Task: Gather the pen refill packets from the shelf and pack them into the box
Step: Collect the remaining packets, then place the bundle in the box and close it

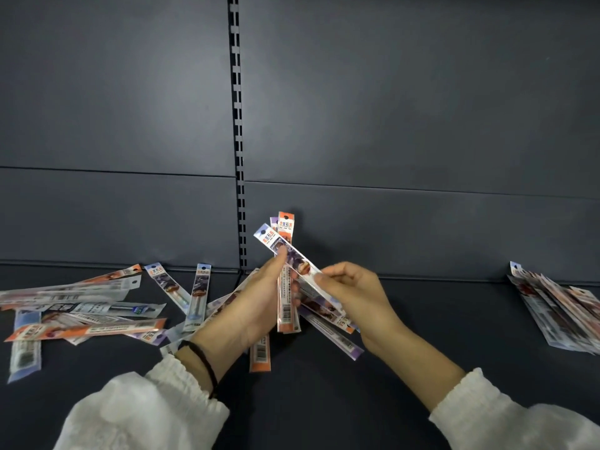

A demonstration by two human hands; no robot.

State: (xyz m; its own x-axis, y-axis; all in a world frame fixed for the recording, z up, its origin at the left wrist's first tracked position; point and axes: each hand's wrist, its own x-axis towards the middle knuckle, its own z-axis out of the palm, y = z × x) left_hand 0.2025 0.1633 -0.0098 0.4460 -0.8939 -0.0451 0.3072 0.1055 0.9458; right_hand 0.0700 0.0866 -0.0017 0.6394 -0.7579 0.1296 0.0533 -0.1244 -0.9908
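Dark grey shelf deck (422, 323), matching back panel (130, 92), slotted upright (239, 125) at centre. No box in view.

Left: loose packets (84, 306) lie scattered on the deck, overlapping at all angles. A few run under the left wrist.

Centre: left hand (256, 303), fingers curled round a small bundle (286, 227) held upright, orange header ends on top. More packets lie on the deck below both hands.

Just right of centre: right hand (354, 293) pinches the lower part of a single packet (293, 254). It lies slantwise across the bundle's front, upper end under the left thumb.

Far right: a tidier stack (558, 306) on the deck, well apart from the hands.

Step in hand, as I read it: squaring the single packet into the bundle. Swing its lower end in until it runs parallel, hang-hole ends together. Clamp with the left thumb before the right pinch lets go. The film sleeves look slick and likely to fan, so tap the bottom ends on the deck to level them.
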